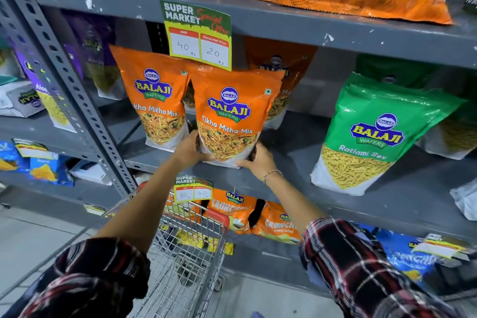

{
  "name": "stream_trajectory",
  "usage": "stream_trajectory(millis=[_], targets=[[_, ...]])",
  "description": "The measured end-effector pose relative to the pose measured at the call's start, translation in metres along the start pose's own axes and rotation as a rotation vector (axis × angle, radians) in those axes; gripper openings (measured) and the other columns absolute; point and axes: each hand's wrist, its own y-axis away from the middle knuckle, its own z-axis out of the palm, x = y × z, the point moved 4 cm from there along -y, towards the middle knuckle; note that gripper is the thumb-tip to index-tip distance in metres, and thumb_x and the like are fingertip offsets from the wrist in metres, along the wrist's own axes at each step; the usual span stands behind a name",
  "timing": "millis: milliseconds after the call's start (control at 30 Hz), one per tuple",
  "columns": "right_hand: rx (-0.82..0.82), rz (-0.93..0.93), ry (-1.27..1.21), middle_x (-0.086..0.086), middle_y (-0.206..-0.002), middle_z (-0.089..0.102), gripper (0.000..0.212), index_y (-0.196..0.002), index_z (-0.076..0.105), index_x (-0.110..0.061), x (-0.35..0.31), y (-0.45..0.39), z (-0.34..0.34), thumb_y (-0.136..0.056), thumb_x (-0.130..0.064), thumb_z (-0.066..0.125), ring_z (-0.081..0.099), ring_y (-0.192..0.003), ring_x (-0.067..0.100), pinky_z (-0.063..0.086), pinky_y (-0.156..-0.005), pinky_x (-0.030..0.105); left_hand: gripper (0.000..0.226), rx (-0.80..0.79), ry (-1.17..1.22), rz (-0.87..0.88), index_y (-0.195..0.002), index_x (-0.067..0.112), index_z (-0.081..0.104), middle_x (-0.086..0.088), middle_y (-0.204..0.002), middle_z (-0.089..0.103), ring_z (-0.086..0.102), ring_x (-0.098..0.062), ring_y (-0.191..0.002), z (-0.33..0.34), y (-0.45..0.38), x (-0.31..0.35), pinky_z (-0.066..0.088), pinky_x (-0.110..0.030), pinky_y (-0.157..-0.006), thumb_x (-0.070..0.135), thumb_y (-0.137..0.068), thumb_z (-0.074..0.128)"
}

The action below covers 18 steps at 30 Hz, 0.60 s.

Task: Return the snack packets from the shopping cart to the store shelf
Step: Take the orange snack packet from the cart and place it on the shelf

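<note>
Both hands grip one orange Tikha Mitha Mix packet [229, 121] upright on the grey shelf [296, 162]. The left hand [189, 150] and right hand [258, 160] have their fingers closed around its bottom corners, above the wire shopping cart [185, 248].

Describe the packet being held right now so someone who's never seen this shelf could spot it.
Find the grey middle shelf under the Super Market price tag reading 40 and 20. Directly below stands an orange Tikha Mitha Mix packet. Unlike the matching packet at its left, it sits frontmost, gripped at its base by the left hand and right hand.
</note>
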Motion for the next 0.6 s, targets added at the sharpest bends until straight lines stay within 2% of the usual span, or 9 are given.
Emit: stream_trajectory(millis=[67, 167, 400, 533, 600], targets=[[0.048, 0.002, -0.039, 0.013, -0.126, 0.062, 0.065, -0.123, 0.050, -0.011, 0.003, 0.000, 0.002, -0.066, -0.014, 0.081, 0.058, -0.116, 0.028, 0.051, -0.095, 0.041, 0.081, 0.062, -0.023, -0.004, -0.130, 0.008, 0.041, -0.013, -0.132, 0.058, 0.054, -0.033, -0.120, 0.001, -0.001, 0.000, 0.044, -0.040, -0.098, 0.026, -0.063, 0.083], [0.066, 0.007, -0.051, 0.013, -0.124, 0.064, 0.062, -0.121, 0.053, -0.011, 0.009, 0.000, -0.001, -0.066, -0.016, 0.081, 0.061, -0.112, 0.028, 0.053, -0.094, 0.047, 0.078, 0.068, -0.081, -0.012, -0.129, 0.009, 0.041, -0.013, -0.132, 0.058, 0.053, -0.035, -0.120, 0.008, -0.004, 0.002, 0.043, -0.041, -0.097, 0.027, -0.065, 0.082], [0.116, 0.007, -0.070, 0.012, -0.123, 0.064, 0.059, -0.120, 0.054, -0.010, 0.028, 0.009, -0.030, -0.067, -0.012, 0.081, 0.062, -0.111, 0.026, 0.053, -0.095, 0.044, 0.077, 0.036, -0.024, 0.031, -0.132, 0.011, 0.038, -0.012, -0.137, 0.054, 0.050, -0.032, -0.126, 0.038, -0.004, 0.023, 0.041, -0.041, -0.101, 0.027, -0.069, 0.079], [0.120, 0.036, -0.097, 0.014, -0.127, 0.062, 0.061, -0.122, 0.051, -0.007, 0.036, 0.014, -0.045, -0.069, -0.011, 0.080, 0.061, -0.112, 0.027, 0.052, -0.097, 0.045, 0.073, 0.035, -0.008, 0.029, -0.129, 0.010, 0.040, -0.012, -0.134, 0.056, 0.052, -0.032, -0.122, 0.052, -0.005, 0.035, 0.042, -0.034, -0.093, 0.027, -0.069, 0.079], [0.118, 0.034, -0.086, 0.013, -0.127, 0.062, 0.062, -0.123, 0.051, -0.007, 0.038, 0.015, -0.049, -0.069, -0.012, 0.080, 0.061, -0.113, 0.027, 0.052, -0.097, 0.045, 0.073, 0.030, -0.008, 0.028, -0.129, 0.010, 0.040, -0.012, -0.133, 0.057, 0.053, -0.033, -0.122, 0.056, -0.005, 0.037, 0.043, -0.036, -0.094, 0.028, -0.070, 0.079]])
